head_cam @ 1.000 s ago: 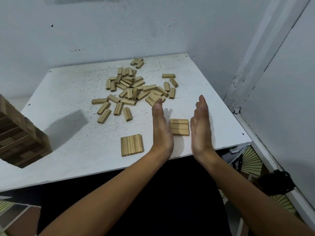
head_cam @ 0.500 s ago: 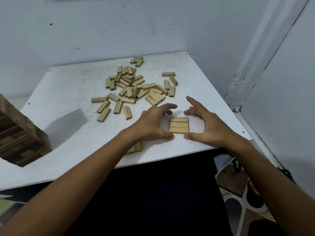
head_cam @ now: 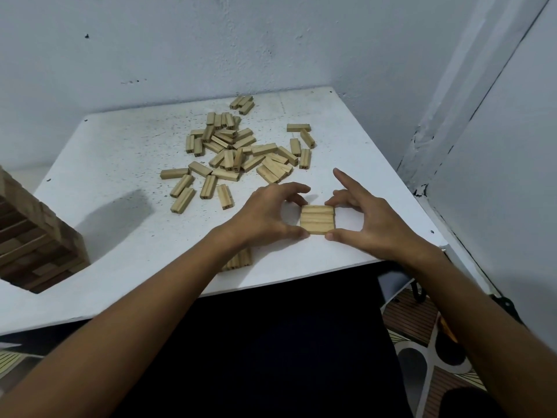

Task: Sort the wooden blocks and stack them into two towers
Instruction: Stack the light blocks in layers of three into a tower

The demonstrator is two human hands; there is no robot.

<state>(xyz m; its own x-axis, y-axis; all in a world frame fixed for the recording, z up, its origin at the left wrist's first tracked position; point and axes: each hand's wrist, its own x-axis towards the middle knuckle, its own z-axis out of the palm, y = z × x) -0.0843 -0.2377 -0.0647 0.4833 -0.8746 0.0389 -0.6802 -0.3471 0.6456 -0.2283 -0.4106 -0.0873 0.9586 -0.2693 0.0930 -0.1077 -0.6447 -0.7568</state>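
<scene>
White painted walls meet in a corner behind a white table [head_cam: 114, 164] whose top is speckled with dark flecks. Toward twelve o'clock on the table lies a loose heap of wooden blocks [head_cam: 238, 152], scattered at all angles, some overlapping, a few strays lying apart at its edges.

Near the table's front edge, at about four o'clock from the heap, sits a small flat layer of blocks [head_cam: 317, 219], laid side by side with their long sides touching to form a rough square. The person's left hand [head_cam: 265, 215] pinches this layer from its nine o'clock side, thumb at the near corner and curled fingers at the far corner. The right hand [head_cam: 364, 218] mirrors it from the three o'clock side, thumb at the near corner, fingers bent at the far corner, while its index finger points away toward twelve o'clock, touching nothing.

Partly hidden under the left forearm, at seven o'clock from the held layer, lies a second flat group of blocks [head_cam: 241, 259].

At the table's nine o'clock edge stands a tall tower [head_cam: 33, 245] of stacked blocks, cut off by the picture's border and casting a shadow across the white top.

Below the table a patterned floor [head_cam: 422, 351] shows at five o'clock.
</scene>
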